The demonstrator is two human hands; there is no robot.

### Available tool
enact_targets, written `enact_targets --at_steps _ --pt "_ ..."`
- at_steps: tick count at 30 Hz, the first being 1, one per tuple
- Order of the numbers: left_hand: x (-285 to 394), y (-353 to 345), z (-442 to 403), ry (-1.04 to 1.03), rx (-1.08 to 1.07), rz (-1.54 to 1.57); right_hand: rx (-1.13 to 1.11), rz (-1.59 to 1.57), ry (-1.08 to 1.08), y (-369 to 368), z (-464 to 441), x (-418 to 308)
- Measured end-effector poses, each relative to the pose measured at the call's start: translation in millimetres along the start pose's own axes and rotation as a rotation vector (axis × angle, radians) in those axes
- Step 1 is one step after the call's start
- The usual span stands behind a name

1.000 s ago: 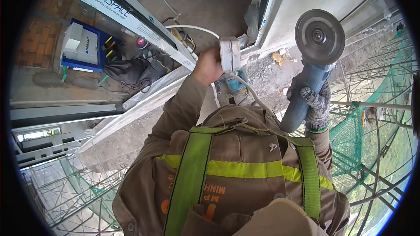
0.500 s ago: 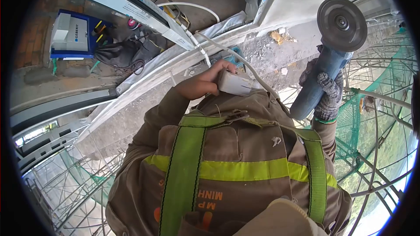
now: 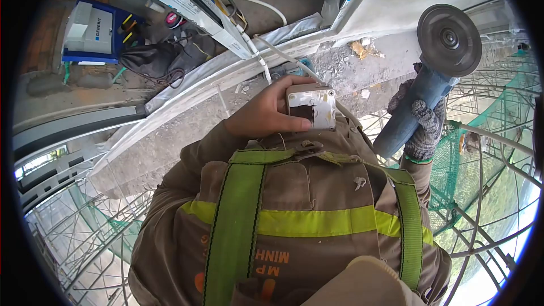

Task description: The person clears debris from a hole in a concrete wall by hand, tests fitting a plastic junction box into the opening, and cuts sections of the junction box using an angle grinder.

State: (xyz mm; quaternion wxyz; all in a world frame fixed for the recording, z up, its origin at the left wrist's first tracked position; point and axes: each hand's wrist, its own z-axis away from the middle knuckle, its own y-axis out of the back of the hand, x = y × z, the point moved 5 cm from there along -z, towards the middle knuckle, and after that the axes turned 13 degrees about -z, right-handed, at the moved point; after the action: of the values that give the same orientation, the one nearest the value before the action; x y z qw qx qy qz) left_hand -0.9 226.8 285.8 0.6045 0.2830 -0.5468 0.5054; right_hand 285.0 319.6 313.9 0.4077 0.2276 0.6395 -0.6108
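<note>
My bare left hand grips a small white square box close to my chest, thumb across its face. That face has screws at its corners and a dark, irregular opening or patch. In my right hand, which wears a grey knitted glove, is a blue-grey angle grinder. Its round disc points up and away from me, well apart from the box. Whether the disc is spinning I cannot tell.
A blue-edged case and a dark bag lie at upper left, behind a window frame. A white hose runs near a rubble-strewn ledge. Scaffolding and green netting stand at right.
The box has come down and in toward my chest, and its face with the dark patch has turned up into view. The grinder has shifted to the right.
</note>
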Motion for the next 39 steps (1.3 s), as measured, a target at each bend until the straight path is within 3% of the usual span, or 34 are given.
enact_targets --at_steps 2,6,10,13,22,26,30,32,39 --pt "-1 -4 1 0.046 -0.059 -0.012 -0.003 -0.004 -0.003 4 1 2" --pt "0 -1 -2 -0.025 -0.009 -0.065 -0.012 -0.036 -0.006 7 1 6" --pt "-8 4 -6 0.042 0.088 -0.196 -0.014 -0.053 -0.025 4 2 8" --pt "-10 1 -5 0.152 0.054 0.135 -0.004 -0.035 -0.041 1 3 5" --pt "9 -8 2 -0.031 -0.014 0.057 -0.006 -0.046 0.062 1 7 4" --pt "-11 6 -12 0.021 0.087 0.117 0.004 -0.002 0.102 6 7 1" --pt "-7 41 -37 -0.214 0.425 -0.199 -0.009 0.068 0.126 5 8 -4" --pt "-13 57 -55 -0.024 0.623 0.195 -0.018 0.138 0.142 1 8 -8" --pt "24 69 -121 -0.026 0.605 0.438 -0.08 0.37 0.203 -36 8 -21"
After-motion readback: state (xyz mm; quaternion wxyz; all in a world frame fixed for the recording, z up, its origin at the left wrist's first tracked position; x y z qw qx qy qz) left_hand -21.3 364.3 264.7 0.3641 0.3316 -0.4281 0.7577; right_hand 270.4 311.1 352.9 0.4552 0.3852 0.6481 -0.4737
